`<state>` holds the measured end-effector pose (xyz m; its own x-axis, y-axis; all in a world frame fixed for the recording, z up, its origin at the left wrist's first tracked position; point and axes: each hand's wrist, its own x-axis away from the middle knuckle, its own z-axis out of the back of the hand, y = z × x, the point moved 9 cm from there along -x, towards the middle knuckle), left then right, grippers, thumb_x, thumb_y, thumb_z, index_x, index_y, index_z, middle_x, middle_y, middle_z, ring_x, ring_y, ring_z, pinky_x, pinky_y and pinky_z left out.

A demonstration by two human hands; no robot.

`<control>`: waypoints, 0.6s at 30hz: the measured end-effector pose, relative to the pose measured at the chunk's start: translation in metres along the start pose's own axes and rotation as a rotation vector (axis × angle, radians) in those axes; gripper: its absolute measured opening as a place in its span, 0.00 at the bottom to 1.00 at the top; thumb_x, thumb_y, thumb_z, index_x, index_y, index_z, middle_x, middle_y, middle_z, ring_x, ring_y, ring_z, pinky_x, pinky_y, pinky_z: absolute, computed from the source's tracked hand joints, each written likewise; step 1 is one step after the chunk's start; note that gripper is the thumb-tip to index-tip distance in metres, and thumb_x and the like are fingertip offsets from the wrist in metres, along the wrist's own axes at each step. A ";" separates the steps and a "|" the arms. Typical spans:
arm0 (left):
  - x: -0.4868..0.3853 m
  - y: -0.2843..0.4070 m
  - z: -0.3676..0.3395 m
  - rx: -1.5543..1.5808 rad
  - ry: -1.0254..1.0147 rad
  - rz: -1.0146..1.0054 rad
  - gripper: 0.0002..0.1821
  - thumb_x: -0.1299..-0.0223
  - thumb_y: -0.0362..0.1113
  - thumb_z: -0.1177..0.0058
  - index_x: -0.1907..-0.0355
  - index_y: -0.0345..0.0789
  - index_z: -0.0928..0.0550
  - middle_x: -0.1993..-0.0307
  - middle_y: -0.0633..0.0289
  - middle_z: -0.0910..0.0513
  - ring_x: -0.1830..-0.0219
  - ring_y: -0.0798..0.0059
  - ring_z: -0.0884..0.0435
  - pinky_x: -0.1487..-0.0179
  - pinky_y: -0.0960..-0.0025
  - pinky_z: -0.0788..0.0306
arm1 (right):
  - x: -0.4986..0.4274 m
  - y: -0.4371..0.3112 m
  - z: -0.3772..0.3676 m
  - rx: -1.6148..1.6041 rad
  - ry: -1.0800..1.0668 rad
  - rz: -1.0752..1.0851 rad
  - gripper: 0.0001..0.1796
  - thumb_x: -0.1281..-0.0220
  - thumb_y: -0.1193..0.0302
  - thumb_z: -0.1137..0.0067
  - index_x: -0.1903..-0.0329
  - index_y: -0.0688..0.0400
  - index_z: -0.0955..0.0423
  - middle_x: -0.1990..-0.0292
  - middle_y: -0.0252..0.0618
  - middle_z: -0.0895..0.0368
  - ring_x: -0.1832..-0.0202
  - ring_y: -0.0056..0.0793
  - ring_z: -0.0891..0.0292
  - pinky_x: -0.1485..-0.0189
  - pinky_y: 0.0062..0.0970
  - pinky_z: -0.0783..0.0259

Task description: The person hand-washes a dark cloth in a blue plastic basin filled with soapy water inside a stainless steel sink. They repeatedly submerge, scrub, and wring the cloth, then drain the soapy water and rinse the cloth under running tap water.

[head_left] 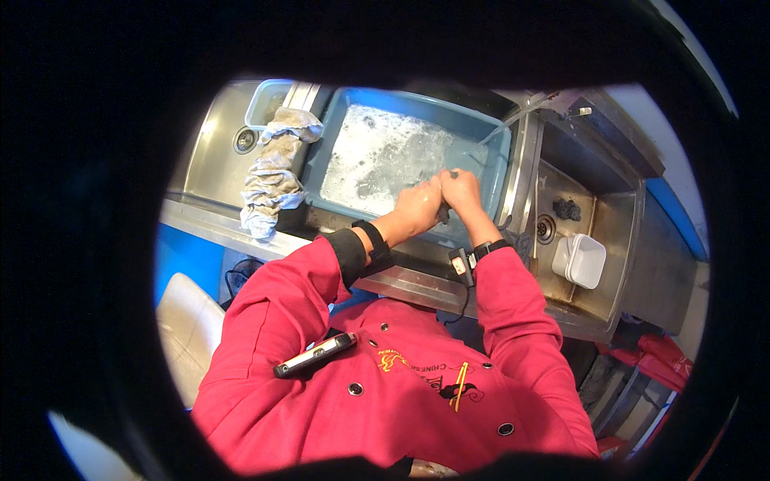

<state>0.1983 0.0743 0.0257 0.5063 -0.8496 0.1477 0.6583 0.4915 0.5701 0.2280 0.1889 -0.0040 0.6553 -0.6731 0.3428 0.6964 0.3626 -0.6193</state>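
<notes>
Both my hands meet above the near right part of a large blue plastic tub (502,174) of foamy water (385,159). My left hand (419,206) is closed around a dark grey wet cloth (444,214), whose end shows below the fingers. Pressed against it, my right hand (462,191) grips the same cloth; a bit of dark material shows at its thumb. The rest of the cloth is hidden by my fingers. A stream of water enters the tub at its far right.
Left of the tub, a crumpled, stained cloth (274,174) lies over the sink divider. A light blue container (255,108) stands in the left sink (207,162). The right sink (592,240) holds white plastic containers (586,261) and a dark scouring pad or rag (566,209). Dark cloth (518,240) hangs near my right wrist.
</notes>
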 end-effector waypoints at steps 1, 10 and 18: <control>0.000 -0.003 -0.003 -0.004 0.000 0.009 0.31 0.54 0.42 0.37 0.51 0.29 0.34 0.63 0.44 0.20 0.61 0.45 0.20 0.59 0.52 0.25 | 0.003 0.003 -0.003 -0.042 -0.015 -0.035 0.28 0.48 0.52 0.41 0.60 0.68 0.22 0.64 0.61 0.19 0.60 0.53 0.21 0.54 0.39 0.27; 0.020 0.003 0.002 0.643 -0.050 -0.150 0.53 0.59 0.36 0.34 0.31 0.32 0.50 0.41 0.40 0.36 0.40 0.50 0.33 0.37 0.59 0.37 | 0.055 0.030 0.028 -1.077 0.130 -0.130 0.12 0.52 0.74 0.32 0.63 0.62 0.23 0.69 0.34 0.22 0.66 0.24 0.25 0.60 0.22 0.30; 0.034 -0.052 -0.097 -0.328 -0.878 -0.116 0.47 0.55 0.43 0.36 0.32 0.32 0.42 0.44 0.44 0.26 0.41 0.43 0.29 0.40 0.57 0.32 | 0.129 0.146 0.106 -1.146 0.440 -0.359 0.31 0.51 0.76 0.40 0.41 0.70 0.34 0.55 0.47 0.23 0.55 0.35 0.25 0.50 0.29 0.30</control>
<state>0.2354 0.0385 -0.0776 -0.0848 -0.6713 0.7363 0.8700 0.3103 0.3831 0.4451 0.2236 0.0244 0.1793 -0.8522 0.4915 0.0201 -0.4963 -0.8679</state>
